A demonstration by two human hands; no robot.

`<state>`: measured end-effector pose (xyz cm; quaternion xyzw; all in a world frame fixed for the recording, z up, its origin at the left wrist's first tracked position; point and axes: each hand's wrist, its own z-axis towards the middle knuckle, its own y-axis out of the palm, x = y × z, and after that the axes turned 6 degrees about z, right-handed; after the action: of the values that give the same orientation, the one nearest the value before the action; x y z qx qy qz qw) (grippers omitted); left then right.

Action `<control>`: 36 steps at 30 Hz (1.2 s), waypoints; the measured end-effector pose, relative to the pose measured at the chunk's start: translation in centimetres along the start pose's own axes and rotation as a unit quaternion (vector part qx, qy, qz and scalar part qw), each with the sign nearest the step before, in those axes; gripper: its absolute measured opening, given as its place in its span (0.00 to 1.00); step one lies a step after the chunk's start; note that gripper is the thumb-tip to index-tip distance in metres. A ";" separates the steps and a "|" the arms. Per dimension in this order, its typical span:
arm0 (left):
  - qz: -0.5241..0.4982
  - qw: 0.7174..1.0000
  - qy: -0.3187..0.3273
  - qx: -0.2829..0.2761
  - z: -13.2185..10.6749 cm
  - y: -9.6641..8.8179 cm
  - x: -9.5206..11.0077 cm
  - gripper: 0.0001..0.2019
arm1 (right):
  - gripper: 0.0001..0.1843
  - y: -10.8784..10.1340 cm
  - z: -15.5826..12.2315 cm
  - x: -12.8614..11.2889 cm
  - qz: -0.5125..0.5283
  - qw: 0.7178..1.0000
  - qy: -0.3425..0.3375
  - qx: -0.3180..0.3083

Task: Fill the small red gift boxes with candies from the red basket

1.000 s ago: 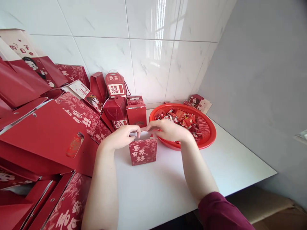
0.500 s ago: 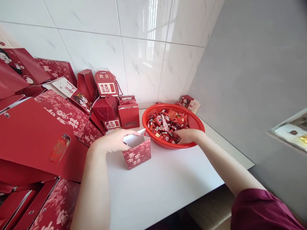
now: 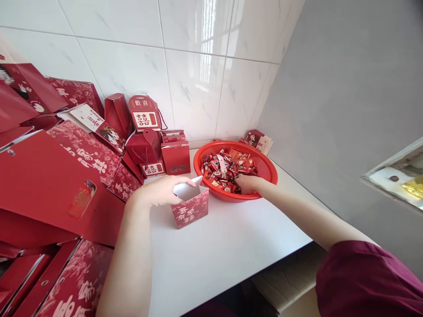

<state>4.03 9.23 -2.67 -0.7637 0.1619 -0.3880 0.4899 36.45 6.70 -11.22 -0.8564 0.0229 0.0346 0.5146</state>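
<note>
A red paper gift bag (image 3: pixel 191 212) with white lettering and a white inside stands upright on the table, its top gaping. My left hand (image 3: pixel 165 190) grips its left side at the rim, thumb and fingers spread across the mouth. To the right sits a red plastic basket (image 3: pixel 269 169) with perforated walls, heaped with red-wrapped candies (image 3: pixel 220 169). My right hand (image 3: pixel 247 183) reaches into the near right part of the heap. Its fingertips are sunk among the wrappers, so whether they hold any candy is hidden.
Piled red gift bags (image 3: pixel 49 189) cover the left side. Small red gift boxes (image 3: pixel 144 147) are stacked by the tiled wall (image 3: pixel 194 88), and another box (image 3: pixel 259 141) lies behind the basket. A grey panel (image 3: pixel 330 110) rises on the right; a cardboard box (image 3: pixel 287 281) sits below the table edge.
My right hand has moved slightly left and deeper into the candies, shifting some wrappers. My left hand stays on the bag. The whole view has shifted a little.
</note>
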 end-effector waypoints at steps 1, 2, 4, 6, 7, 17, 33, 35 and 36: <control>-0.003 1.000 0.001 -0.004 0.1 0.0 0.1 0.27 | 0.25 -0.2 -0.1 0.1 0.011 1.000 -0.015 0.004; -0.004 1.000 0.004 -0.006 0.2 0.1 0.2 0.26 | 0.20 -0.4 -0.2 0.3 0.024 0.999 -0.029 0.009; -0.008 1.000 0.028 -0.008 0.4 0.1 0.4 0.25 | 0.15 -0.8 -0.5 0.9 0.057 0.997 -0.050 0.027; -0.015 0.998 0.059 -0.014 0.8 0.1 0.5 0.25 | 0.13 -1.0 -0.9 1.5 0.092 0.993 -0.060 0.051; -0.020 0.997 0.071 -0.019 0.9 0.0 0.4 0.25 | 0.13 -1.1 -1.0 1.8 0.108 0.990 -0.062 0.061; -0.043 0.994 0.098 -0.030 1.2 0.0 0.0 0.26 | 0.19 -4.5 -6.3 -1.0 0.212 0.954 -0.081 0.198; -0.054 0.987 0.148 -0.013 1.4 0.5 -0.6 0.28 | 0.06 -6.6 -7.8 -11.3 0.421 0.814 -0.381 0.124; -0.060 0.989 0.138 -0.008 1.5 0.5 -0.8 0.30 | 0.06 -6.7 -7.9 -11.0 0.386 0.820 -0.395 0.149; -0.061 0.988 0.139 -0.008 1.6 0.5 -0.9 0.30 | 0.06 -6.8 -8.0 -10.9 0.371 0.825 -0.396 0.160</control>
<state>4.71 10.55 -3.83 -0.7146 0.1851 -0.5183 0.4319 26.35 2.86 -0.61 -0.6018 0.1388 0.5547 0.5576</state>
